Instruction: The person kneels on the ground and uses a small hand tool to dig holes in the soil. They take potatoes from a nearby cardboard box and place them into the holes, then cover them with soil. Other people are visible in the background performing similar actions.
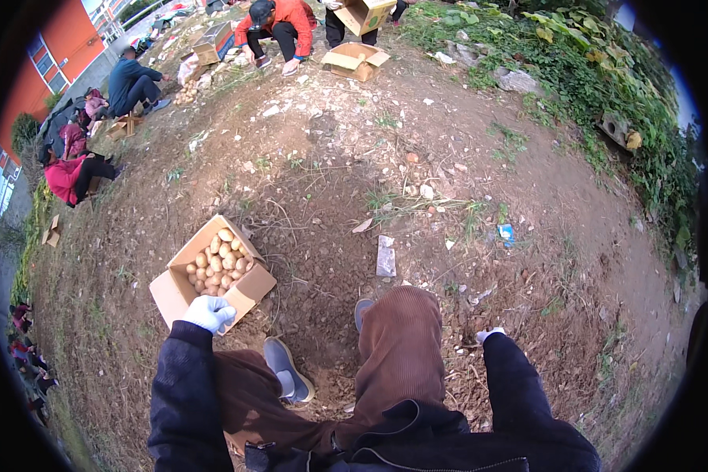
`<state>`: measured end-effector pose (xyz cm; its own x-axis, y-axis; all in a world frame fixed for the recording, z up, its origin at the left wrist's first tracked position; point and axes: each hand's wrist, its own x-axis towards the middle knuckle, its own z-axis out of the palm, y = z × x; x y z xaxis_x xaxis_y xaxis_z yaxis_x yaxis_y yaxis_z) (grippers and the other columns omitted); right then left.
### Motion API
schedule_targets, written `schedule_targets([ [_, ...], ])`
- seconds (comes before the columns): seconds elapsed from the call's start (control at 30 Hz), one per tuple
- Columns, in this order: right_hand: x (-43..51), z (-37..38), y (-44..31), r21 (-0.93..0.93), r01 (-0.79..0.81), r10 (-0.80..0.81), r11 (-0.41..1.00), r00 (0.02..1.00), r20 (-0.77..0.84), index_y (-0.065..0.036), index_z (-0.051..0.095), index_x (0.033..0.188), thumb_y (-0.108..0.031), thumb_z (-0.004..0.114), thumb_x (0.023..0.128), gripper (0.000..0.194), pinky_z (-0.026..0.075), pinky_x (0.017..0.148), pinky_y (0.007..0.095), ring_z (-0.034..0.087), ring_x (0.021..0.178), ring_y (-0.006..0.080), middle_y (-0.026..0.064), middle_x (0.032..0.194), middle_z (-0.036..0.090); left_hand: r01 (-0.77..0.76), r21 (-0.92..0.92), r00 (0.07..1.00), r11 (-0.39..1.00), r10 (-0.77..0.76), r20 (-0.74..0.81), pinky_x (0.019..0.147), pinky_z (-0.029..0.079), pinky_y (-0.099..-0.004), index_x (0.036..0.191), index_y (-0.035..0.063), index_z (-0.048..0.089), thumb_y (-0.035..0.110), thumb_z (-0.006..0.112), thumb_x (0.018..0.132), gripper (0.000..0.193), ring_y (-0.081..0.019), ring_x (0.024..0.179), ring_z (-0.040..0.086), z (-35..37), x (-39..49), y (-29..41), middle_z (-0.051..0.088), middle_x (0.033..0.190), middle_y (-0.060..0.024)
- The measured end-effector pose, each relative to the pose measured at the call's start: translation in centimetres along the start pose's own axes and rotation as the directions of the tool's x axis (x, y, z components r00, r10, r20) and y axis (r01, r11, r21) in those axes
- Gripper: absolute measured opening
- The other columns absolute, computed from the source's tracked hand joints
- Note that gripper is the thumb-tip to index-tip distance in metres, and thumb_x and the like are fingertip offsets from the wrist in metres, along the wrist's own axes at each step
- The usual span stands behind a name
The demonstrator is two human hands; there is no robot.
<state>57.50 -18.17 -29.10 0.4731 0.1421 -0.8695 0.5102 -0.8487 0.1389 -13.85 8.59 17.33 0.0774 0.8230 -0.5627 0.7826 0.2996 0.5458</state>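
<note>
An open cardboard box (250, 289) full of potatoes (219, 264) rests tilted on the soil, ahead and to the left. My left hand (210, 314), in a white glove, has its fingers curled at the near edge of this box and appears to grip it. Off to the right, beyond my bent knee, my right hand (489, 334) reaches down to loose earth (469, 371). It also wears a white glove; the sleeve hides most of it, and whether it holds anything does not show.
A clear plastic piece (386, 256) and a blue wrapper (506, 235) lie on the ground. Farther off, a person in red (289, 26) bends near an open carton (354, 69). Several people sit at left. Leafy vines (602, 76) and a concrete block (615, 128) border the right.
</note>
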Motion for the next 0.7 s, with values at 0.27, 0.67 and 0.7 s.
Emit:
schedule_targets([
  [0.27,-6.8,-2.1,-1.3,0.198,0.005,0.013,0.980,0.996,-0.086,-0.003,0.046,0.137,-0.043,0.064,0.083,0.069,0.040,0.103,0.0302,0.053,0.124,0.0212,0.0103,0.135,0.056,-0.019,0.040,1.000,0.999,0.020,-0.020,0.050,0.046,-0.0250,0.077,0.0039,0.068,0.018,0.064,0.089,0.019,-0.0098,0.052,0.058,0.2,-0.1,-0.3,0.065,0.065,-0.0012],
  [0.67,9.7,-1.6,-1.8,-0.328,0.132,-0.130,0.935,0.991,0.029,-0.007,0.068,0.104,-0.045,0.053,0.092,0.043,0.046,0.088,0.0367,0.062,0.094,0.0213,0.0067,0.102,0.070,0.041,0.042,0.999,0.998,-0.041,-0.007,0.052,0.047,-0.0258,0.078,0.0027,0.069,0.020,0.066,0.089,0.021,-0.0111,0.054,0.058,0.6,0.4,0.3,0.064,0.065,-0.0016],
  [0.7,8.8,-2.1,-2.1,-0.301,0.133,-0.125,0.944,0.991,0.046,-0.006,0.067,0.106,-0.044,0.055,0.091,0.043,0.046,0.088,0.0365,0.062,0.094,0.0210,0.0073,0.102,0.070,0.027,0.049,1.000,0.998,-0.027,-0.005,0.052,0.047,-0.0257,0.078,0.0027,0.069,0.020,0.066,0.090,0.021,-0.0109,0.054,0.058,0.6,0.5,0.3,0.064,0.065,-0.0016],
])
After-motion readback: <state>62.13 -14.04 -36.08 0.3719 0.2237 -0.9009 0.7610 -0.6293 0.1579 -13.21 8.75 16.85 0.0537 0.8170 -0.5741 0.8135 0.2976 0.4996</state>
